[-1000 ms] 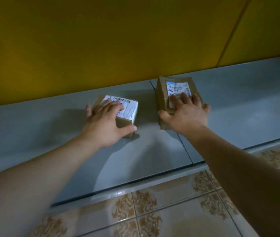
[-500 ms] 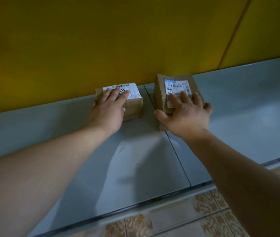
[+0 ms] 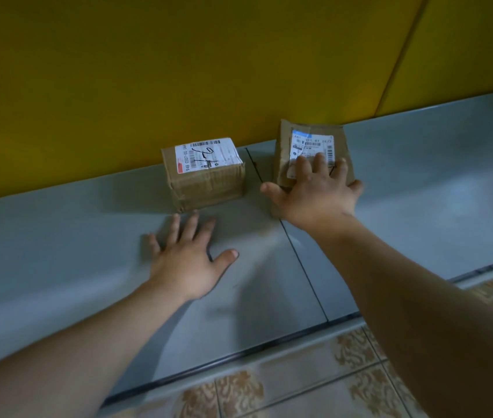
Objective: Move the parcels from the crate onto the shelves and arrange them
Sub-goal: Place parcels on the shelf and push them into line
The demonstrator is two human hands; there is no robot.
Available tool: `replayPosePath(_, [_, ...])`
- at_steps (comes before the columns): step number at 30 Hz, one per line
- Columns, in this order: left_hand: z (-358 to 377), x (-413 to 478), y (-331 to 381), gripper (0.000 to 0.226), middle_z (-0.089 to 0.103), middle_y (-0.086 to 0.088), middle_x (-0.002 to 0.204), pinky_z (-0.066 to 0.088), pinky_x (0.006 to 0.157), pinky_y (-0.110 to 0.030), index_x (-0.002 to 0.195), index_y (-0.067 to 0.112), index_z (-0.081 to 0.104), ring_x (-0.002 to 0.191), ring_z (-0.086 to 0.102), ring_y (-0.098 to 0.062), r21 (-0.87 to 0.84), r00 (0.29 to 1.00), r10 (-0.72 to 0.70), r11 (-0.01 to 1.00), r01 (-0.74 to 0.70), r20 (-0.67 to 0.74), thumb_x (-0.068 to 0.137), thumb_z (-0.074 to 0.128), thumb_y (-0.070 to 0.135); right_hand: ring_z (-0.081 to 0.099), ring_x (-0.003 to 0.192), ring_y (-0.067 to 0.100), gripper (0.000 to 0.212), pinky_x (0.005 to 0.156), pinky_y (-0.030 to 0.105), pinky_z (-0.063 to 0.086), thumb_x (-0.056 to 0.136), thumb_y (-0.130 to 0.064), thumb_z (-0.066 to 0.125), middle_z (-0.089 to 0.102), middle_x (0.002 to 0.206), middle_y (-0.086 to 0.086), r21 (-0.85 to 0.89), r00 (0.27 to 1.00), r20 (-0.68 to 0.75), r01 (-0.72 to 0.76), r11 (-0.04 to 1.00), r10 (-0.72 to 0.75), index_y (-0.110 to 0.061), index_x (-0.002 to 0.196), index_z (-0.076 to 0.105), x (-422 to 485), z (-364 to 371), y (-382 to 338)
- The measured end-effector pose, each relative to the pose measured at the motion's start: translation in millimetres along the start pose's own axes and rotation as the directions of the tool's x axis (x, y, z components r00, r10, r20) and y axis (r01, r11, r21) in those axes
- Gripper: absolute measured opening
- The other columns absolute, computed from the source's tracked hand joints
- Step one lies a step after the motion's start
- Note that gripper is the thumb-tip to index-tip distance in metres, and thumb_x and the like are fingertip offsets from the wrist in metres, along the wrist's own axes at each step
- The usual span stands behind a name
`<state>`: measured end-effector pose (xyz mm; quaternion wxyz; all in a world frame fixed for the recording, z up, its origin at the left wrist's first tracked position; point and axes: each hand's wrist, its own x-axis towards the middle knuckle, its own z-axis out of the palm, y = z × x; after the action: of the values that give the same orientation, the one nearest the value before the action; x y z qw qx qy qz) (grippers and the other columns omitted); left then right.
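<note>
I'm pressing my flat right hand [image 3: 319,196] on the stiff, probably light right parcel [image 3: 314,140], best gripped by its sides, with my left hand [image 3: 186,262] spread empty.

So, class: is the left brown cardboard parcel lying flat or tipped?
Flat: the left brown cardboard parcel rests squarely on the grey metal shelf, white label facing up.
</note>
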<state>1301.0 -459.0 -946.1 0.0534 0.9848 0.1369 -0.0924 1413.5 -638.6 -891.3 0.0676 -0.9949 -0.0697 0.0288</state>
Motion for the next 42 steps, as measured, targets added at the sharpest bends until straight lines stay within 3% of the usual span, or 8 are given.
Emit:
replayPosePath(7, [4.1, 3.8, 3.3, 0.081, -0.015, 0.006, 0.161, -0.003, 0.112, -0.064, 0.152, 0.038, -0.001, 0.147, -0.018, -0.023, 0.055, 0.999, -0.031, 0.998, 0.030, 0.015, 0.083, 0.011, 0.079, 0.030, 0.135, 0.039, 0.058, 0.105, 0.047, 0.037, 0.092, -0.048, 0.050, 0.041, 0.144, 0.014, -0.063, 0.995, 0.020, 0.099, 0.993, -0.098, -0.021, 0.142, 0.039, 5.5, -15.9, 33.3])
replayPosePath(10, [5.9, 4.9, 2.3, 0.082, -0.014, 0.007, 0.162, -0.001, 0.113, -0.063, 0.152, 0.038, 0.001, 0.148, -0.017, -0.023, 0.038, 1.000, -0.031, 0.999, 0.031, -0.003, 0.083, 0.013, 0.080, 0.036, 0.131, 0.040, 0.065, 0.107, 0.044, 0.032, 0.091, -0.063, 0.044, 0.048, 0.139, 0.019, -0.141, 0.993, -0.040, 0.102, 0.985, -0.109, -0.018, 0.138, 0.046, 12.8, -12.0, 33.4])
replayPosePath(15, [7.4, 4.0, 4.7, 0.080, -0.010, 0.006, 0.162, 0.001, 0.113, -0.063, 0.152, 0.039, 0.003, 0.148, -0.014, -0.022, 0.036, 0.999, -0.040, 0.999, 0.041, -0.034, 0.083, 0.016, 0.078, 0.041, 0.131, 0.038, 0.060, 0.105, 0.049, 0.030, 0.077, -0.048, 0.048, 0.055, 0.139, 0.006, 0.155, 0.926, -0.318, 0.260, 0.953, -0.202, -0.023, 0.130, 0.060, -4.5, -0.8, 40.6])
replayPosePath(19, [7.1, 5.0, 5.0, 0.080, -0.012, 0.006, 0.162, 0.003, 0.112, -0.064, 0.151, 0.038, 0.001, 0.148, -0.015, -0.023, 0.061, 0.999, -0.034, 0.997, 0.036, -0.035, 0.083, 0.014, 0.078, 0.052, 0.120, 0.045, 0.053, 0.108, 0.056, 0.032, 0.075, -0.030, 0.055, 0.061, 0.124, 0.019, 0.152, 0.861, -0.460, 0.315, 0.937, -0.215, -0.007, 0.123, 0.062, 1.0, 36.4, 39.0])
replayPosePath(23, [5.2, 4.1, 5.0, 0.080, -0.013, 0.006, 0.162, 0.003, 0.113, -0.063, 0.152, 0.038, 0.001, 0.148, -0.016, -0.022, 0.058, 0.999, -0.034, 0.998, 0.035, -0.019, 0.084, 0.014, 0.078, 0.047, 0.124, 0.044, 0.039, 0.111, 0.056, 0.026, 0.087, -0.026, 0.065, 0.056, 0.122, 0.020, 0.144, 0.882, -0.426, 0.285, 0.948, -0.200, -0.006, 0.120, 0.058, 22.7, 39.7, 25.0])
replayPosePath(31, [6.7, 4.5, 3.3, 0.082, -0.014, 0.006, 0.162, 0.003, 0.114, -0.063, 0.152, 0.037, -0.001, 0.148, -0.016, -0.022, 0.052, 0.999, -0.027, 0.998, 0.028, -0.025, 0.082, 0.012, 0.078, 0.014, 0.149, 0.040, 0.056, 0.120, 0.053, -0.004, 0.095, -0.037, 0.054, 0.037, 0.153, 0.010, 0.058, 0.903, -0.389, 0.221, 0.973, -0.182, -0.021, 0.146, 0.040, 44.0, 40.8, 28.2])
replayPosePath(37, [4.9, 3.8, 4.5, 0.081, -0.015, 0.006, 0.161, 0.002, 0.114, -0.062, 0.152, 0.037, -0.001, 0.148, -0.017, -0.023, 0.051, 0.999, -0.031, 0.998, 0.032, -0.011, 0.084, 0.014, 0.077, 0.034, 0.138, 0.041, 0.054, 0.119, 0.060, 0.008, 0.088, -0.034, 0.062, 0.049, 0.141, 0.015, 0.056, 0.877, -0.445, 0.228, 0.972, -0.180, -0.017, 0.138, 0.052, 60.3, 43.0, 27.4])
replayPosePath(42, [4.6, 3.3, 5.5, 0.080, -0.015, 0.006, 0.161, 0.000, 0.114, -0.062, 0.152, 0.037, -0.001, 0.148, -0.017, -0.023, 0.044, 0.999, -0.037, 0.998, 0.037, 0.000, 0.085, 0.016, 0.077, 0.033, 0.140, 0.039, 0.054, 0.119, 0.059, 0.007, 0.089, -0.034, 0.061, 0.048, 0.143, 0.014, 0.057, 0.890, -0.417, 0.230, 0.972, -0.186, -0.018, 0.139, 0.050, 61.0, 42.2, 26.7])
